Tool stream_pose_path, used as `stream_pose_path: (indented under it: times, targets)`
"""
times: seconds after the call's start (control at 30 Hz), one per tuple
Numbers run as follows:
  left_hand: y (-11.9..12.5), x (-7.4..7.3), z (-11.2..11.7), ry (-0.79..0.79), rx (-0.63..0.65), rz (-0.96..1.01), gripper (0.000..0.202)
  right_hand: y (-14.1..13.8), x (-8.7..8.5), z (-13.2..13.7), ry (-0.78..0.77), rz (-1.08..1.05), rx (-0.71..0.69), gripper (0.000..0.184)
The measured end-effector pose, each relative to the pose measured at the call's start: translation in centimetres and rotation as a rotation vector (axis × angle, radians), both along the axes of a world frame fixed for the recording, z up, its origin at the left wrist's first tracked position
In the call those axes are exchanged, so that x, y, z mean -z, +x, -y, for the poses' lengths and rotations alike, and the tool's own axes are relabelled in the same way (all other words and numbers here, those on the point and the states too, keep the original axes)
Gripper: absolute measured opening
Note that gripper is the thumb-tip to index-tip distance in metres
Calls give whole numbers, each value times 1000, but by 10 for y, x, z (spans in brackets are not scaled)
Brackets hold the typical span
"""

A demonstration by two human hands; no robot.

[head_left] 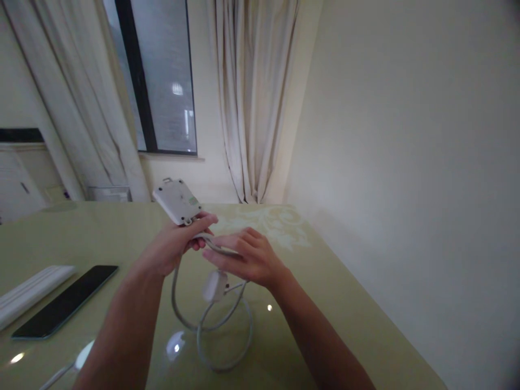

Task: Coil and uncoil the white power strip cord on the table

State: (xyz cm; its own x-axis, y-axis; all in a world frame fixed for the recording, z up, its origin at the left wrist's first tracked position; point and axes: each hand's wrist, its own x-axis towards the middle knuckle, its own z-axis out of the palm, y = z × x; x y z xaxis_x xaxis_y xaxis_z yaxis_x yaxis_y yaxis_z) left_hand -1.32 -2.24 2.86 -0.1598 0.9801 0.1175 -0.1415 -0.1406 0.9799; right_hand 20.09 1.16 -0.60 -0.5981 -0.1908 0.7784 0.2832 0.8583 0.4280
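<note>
A white power strip (177, 201) with screws and a small green mark on its face tilts up above the table. My left hand (179, 241) is closed around the grey cord (221, 250) right below the power strip, thumb on top. To its right, my right hand (247, 254) has its fingers closed on the same cord. The rest of the cord hangs in loose loops beneath both hands. A white plug-like block (214, 286) hangs among these loops, below my right hand; its far side is hidden.
On the glossy green table (345, 336), a black flat device (67, 300) lies at the left beside a long white object (32, 292). A white round disc with a cable (84, 355) is partly hidden by my left forearm. A wall (426, 162) borders the right; curtains (255, 97) hang behind.
</note>
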Motion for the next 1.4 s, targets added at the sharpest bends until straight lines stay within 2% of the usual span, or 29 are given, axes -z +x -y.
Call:
stream_pose_path:
  times: [0.1,0.17,0.23,0.33,0.47,0.6,0.7,0.77,0.83,0.87,0.97,1.03,1.13,1.23,1.3,1.37,1.4]
  targets:
    - [-4,1,-1,-83,132,138,42,0,10,0,50,-78,-92,17]
    - [-3,-2,3,-81,216,242,46,3,14,-1,25,-169,-112,21]
    - [0,-6,8,-43,237,296,44,8,13,-1,-18,-257,-123,27]
    - [5,-11,14,54,167,266,42,16,3,2,-19,-284,-148,29]
    - [5,-9,8,98,59,253,38,24,-15,8,-14,-174,-128,26]
    - [-9,3,-16,10,-121,421,15,31,-20,3,-115,-90,-66,26]
    - [-23,13,-36,-13,-266,584,19,30,-16,-4,-233,-83,-70,19]
    - [-27,17,-44,23,-314,668,22,26,-14,-6,-319,-174,-139,16]
    - [-24,20,-47,57,-259,710,18,21,-15,-4,-390,-320,-208,13]
    - [-20,21,-46,50,-178,709,17,20,-15,-2,-422,-391,-219,12]
    - [1,22,-43,5,107,668,33,18,-15,-2,-552,-559,-183,12]
    - [17,24,-42,53,142,642,36,17,-12,-8,-703,-665,-208,10]
    - [34,29,-44,196,40,599,30,12,-2,-18,-933,-829,-291,5]
    - [37,32,-46,249,-8,632,28,5,3,-20,-1010,-900,-314,9]
    - [27,30,-46,221,-69,727,28,4,1,-17,-1012,-922,-307,11]
    - [9,24,-46,152,-209,845,40,11,-5,-18,-1003,-986,-284,13]
    - [-2,21,-46,97,-328,902,49,18,-9,-21,-994,-1042,-274,15]
